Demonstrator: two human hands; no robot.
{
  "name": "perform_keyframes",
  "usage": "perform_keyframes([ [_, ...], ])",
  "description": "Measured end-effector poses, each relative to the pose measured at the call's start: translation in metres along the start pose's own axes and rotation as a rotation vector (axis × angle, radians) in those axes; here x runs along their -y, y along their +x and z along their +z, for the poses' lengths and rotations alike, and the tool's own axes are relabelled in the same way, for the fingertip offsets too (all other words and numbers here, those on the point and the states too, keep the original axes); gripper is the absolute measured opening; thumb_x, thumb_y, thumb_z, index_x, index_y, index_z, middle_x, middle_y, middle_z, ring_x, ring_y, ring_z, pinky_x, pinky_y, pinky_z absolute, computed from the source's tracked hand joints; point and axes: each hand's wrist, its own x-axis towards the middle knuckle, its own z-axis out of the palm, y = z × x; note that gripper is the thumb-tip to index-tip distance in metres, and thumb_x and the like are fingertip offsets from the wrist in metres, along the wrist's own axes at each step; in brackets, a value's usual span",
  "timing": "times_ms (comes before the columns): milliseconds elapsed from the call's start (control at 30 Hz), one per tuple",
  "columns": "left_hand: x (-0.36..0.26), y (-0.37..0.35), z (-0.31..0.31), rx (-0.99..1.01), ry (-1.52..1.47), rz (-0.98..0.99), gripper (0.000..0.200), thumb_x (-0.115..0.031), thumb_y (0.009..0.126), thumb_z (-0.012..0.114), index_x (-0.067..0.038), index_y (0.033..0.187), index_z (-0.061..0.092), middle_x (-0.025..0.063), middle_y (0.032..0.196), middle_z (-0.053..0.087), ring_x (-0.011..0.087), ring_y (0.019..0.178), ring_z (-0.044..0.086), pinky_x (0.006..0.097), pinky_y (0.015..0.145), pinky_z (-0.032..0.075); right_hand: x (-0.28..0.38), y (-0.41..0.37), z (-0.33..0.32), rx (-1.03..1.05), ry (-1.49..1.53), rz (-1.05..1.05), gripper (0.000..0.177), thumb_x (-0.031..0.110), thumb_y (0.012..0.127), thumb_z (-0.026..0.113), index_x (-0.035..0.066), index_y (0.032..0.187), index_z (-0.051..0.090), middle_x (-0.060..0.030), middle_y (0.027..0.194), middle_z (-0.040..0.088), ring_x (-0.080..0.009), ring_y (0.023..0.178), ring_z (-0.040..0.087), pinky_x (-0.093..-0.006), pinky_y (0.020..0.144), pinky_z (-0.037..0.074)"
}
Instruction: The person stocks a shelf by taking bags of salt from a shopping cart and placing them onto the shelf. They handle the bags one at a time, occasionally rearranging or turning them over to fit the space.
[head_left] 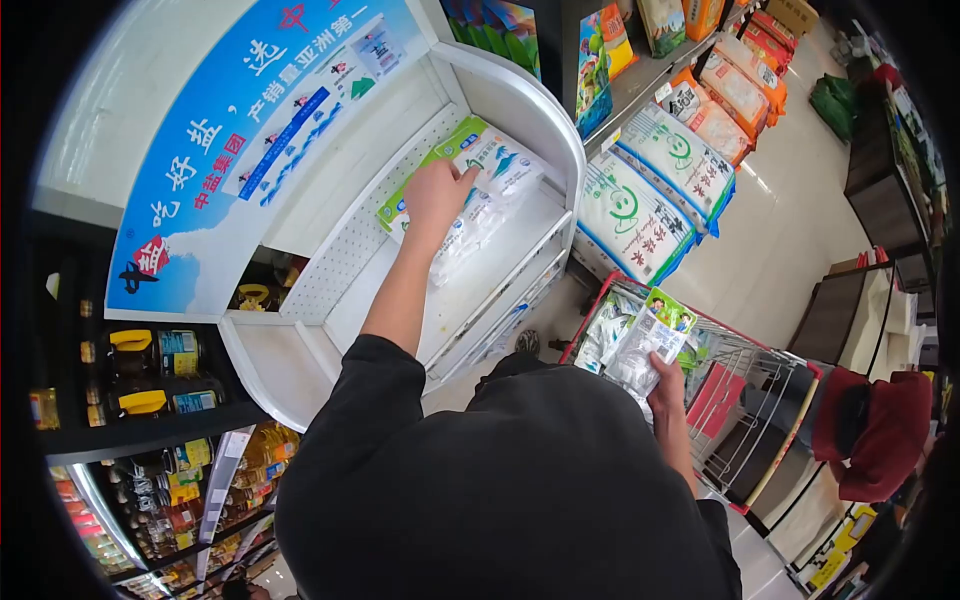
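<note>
My left hand (440, 195) reaches onto the white display shelf, its fingers curled over a bag of salt (505, 168) with white and green printing. Clear and white plastic bags (465, 235) lie right beside and below that hand. How far the fingertips go around the bag is partly hidden. My right hand (668, 388) is closed on the edge of another salt bag (640, 350), silvery-white with a green printed top. This second bag is over the near end of a shopping cart (735, 375), where more packets (603, 330) are seen.
A curved white display stand (515, 85) with a blue sign (250, 150) stands ahead. Large rice sacks (635, 215) are stacked to its right. Oil bottles (160, 355) fill shelves on the left. At the right, a person in a dark red sleeve (885, 430) is near the cart handle (785, 440).
</note>
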Motion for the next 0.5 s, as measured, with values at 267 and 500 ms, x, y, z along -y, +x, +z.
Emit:
perform_keyframes([
  [267,0.001,0.024,0.073,-0.228,0.166,0.308,0.111,-0.075,0.084,0.067,-0.005,0.162,0.032,0.0319,0.166,0.025,0.0517,0.155,0.021,0.0626,0.123,0.021,-0.004,-0.001,0.012,0.008,-0.04,0.035,0.05,-0.003,0.095,0.061,-0.008,0.143,0.05,-0.0214,0.135,0.065,-0.0353,0.12,0.068,-0.0479,0.106,0.054],
  [500,0.017,0.047,0.091,-0.242,0.067,0.333,0.124,-0.085,0.082,0.059,-0.002,0.165,0.022,0.0376,0.168,0.013,0.0562,0.156,0.012,0.0706,0.122,0.013,-0.007,-0.002,0.013,0.015,-0.07,0.027,0.049,0.0,0.097,0.059,-0.007,0.144,0.05,-0.02,0.132,0.066,-0.0357,0.115,0.07,-0.0501,0.102,0.058],
])
